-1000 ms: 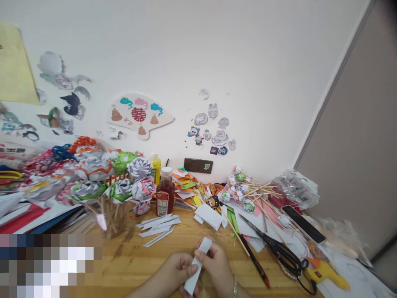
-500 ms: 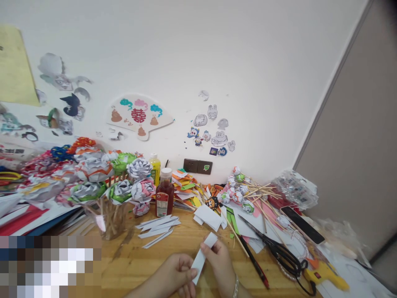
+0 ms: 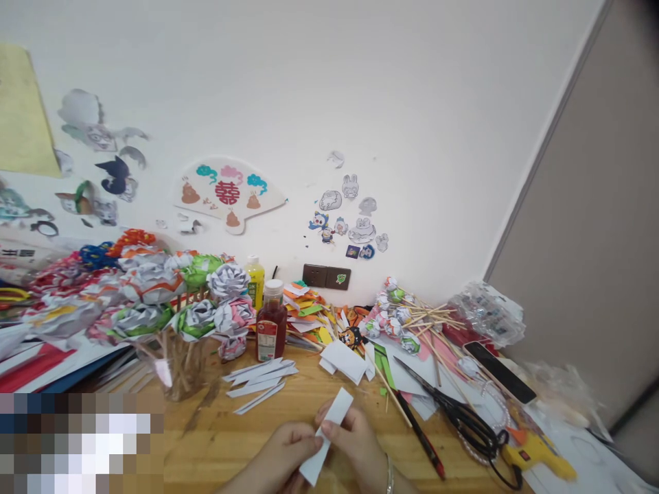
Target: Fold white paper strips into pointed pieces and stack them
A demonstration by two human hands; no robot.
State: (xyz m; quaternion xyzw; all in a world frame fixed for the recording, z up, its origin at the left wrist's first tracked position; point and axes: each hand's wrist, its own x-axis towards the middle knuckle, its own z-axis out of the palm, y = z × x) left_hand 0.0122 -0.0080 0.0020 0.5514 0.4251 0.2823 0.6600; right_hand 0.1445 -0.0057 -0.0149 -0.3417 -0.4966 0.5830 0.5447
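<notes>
A narrow strip of white paper (image 3: 329,427) is held at a slant between my two hands, low in the view above the wooden table. My left hand (image 3: 291,449) pinches its left edge near the lower end, thumb on top. My right hand (image 3: 355,439) grips its right edge around the middle, with the thumb pressed on the face and the fingers behind. The fingers beneath the strip are mostly hidden. Just beyond my hands lie a pile of cut white paper strips (image 3: 262,379) and a small stack of white paper (image 3: 344,361).
Paper flowers (image 3: 154,278) stand in a clear container at the left, beside a red sauce bottle (image 3: 271,326). On the right are black scissors (image 3: 463,420), a black-and-red pen (image 3: 421,433), a yellow glue gun (image 3: 538,458) and a phone (image 3: 499,372).
Both hands have shifted along the strip: my right hand's thumb has slid down from near its upper end toward the middle. More of the strip's upper end shows.
</notes>
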